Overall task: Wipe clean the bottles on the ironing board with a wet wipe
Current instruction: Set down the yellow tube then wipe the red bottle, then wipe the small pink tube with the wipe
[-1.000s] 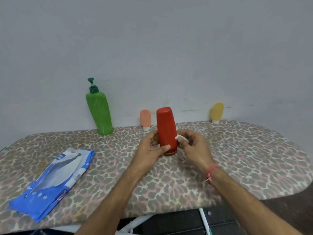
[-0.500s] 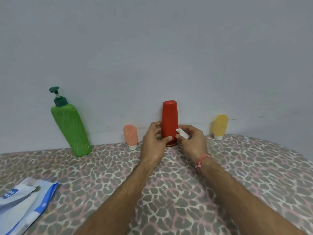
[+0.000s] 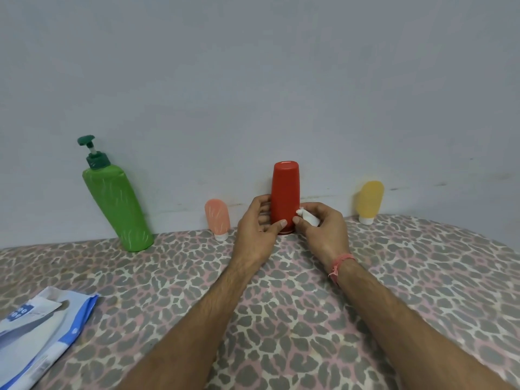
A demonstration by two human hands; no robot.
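Soft even light, wide-angle edge curvature

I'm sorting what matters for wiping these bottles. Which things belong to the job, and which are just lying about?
Job:
red bottle, held by left hand
wipe, pinched in right hand
green pump bottle
pink bottle
yellow bottle
ironing board
wipes packet

Lying about:
nothing visible

Single head-worn wide-angle view, looking forward and down from above the near edge of the ironing board (image 3: 422, 277). Faces a plain wall (image 3: 253, 80) filling the upper half. Close enough for both forearms to enter from the bottom edge, left hand (image 3: 257, 235) and right hand (image 3: 323, 232) near frame centre. Board's near left cropped at a blue packet (image 3: 42, 333). No second view.
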